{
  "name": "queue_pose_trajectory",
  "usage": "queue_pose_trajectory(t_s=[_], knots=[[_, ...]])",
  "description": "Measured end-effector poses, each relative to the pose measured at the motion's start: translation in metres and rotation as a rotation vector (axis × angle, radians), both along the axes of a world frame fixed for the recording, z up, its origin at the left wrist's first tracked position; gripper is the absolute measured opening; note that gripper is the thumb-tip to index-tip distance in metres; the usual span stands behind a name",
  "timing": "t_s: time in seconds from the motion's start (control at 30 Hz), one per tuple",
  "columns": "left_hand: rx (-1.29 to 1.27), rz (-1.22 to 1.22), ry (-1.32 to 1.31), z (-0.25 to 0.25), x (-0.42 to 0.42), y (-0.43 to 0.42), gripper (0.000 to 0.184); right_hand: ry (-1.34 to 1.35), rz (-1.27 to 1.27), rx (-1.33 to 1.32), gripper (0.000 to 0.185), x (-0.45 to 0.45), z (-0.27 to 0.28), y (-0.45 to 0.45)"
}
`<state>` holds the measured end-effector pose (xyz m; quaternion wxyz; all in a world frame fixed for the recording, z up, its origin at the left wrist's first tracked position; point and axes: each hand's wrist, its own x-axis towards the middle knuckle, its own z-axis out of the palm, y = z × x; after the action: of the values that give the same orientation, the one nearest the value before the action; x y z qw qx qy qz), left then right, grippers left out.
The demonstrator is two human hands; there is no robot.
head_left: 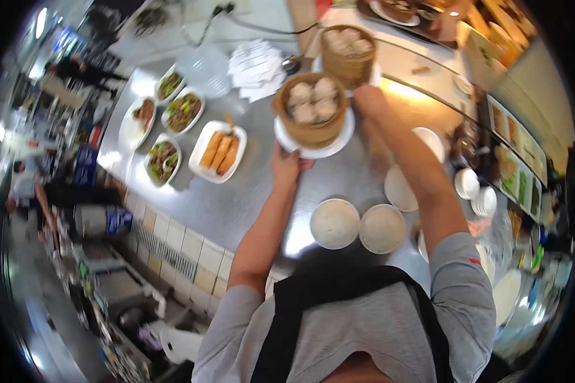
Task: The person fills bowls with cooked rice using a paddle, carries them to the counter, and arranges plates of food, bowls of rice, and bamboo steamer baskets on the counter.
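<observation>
My left hand point(287, 166) grips the near rim of a white plate point(326, 150), its thumb on top and fingers underneath. On that plate stands a bamboo steamer point(310, 132) with several pale dumplings point(313, 101) in it. Behind it, to the right, is a second bamboo steamer point(350, 67), also filled with dumplings, on another white plate point(375, 75). My right hand point(369, 102) is closed at the near edge of this far plate; its fingertips are mostly hidden.
On the steel counter point(236, 207), spring rolls point(218, 153) and several small dishes point(163, 159) stand left. White paper slips point(257, 67) and clear plastic containers point(204, 70) lie behind. Round bowls point(335, 223) stand nearest me. Food trays point(514, 172) line the right; another person point(29, 185) stands far left.
</observation>
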<state>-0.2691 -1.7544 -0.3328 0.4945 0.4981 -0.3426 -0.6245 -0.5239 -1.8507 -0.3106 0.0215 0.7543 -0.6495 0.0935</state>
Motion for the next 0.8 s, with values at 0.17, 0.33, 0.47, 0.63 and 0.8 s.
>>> queue_pose_trajectory(t_s=[0.17, 0.33, 0.47, 0.63, 0.8], knots=[[0.041, -0.015, -0.006, 0.001, -0.023, -0.036, 0.060, -0.047, -0.070, -0.040, 0.025, -0.022, -0.003, -0.043], [0.019, -0.046, 0.000, 0.001, -0.031, -0.066, 0.064, -0.001, 0.105, -0.018, 0.025, -0.046, -0.016, -0.067], [0.009, -0.058, 0.225, -0.007, -0.026, -0.064, 0.069, -0.074, 0.077, -0.031, 0.035, -0.061, 0.016, -0.042], [-0.004, -0.190, 0.163, -0.008, 0.010, -0.009, 0.055, 0.136, -0.212, -0.067, 0.024, -0.147, 0.029, -0.015], [0.048, -0.286, -0.201, 0.016, 0.053, 0.095, 0.036, 0.170, -0.378, 0.149, 0.040, -0.221, 0.023, 0.003]])
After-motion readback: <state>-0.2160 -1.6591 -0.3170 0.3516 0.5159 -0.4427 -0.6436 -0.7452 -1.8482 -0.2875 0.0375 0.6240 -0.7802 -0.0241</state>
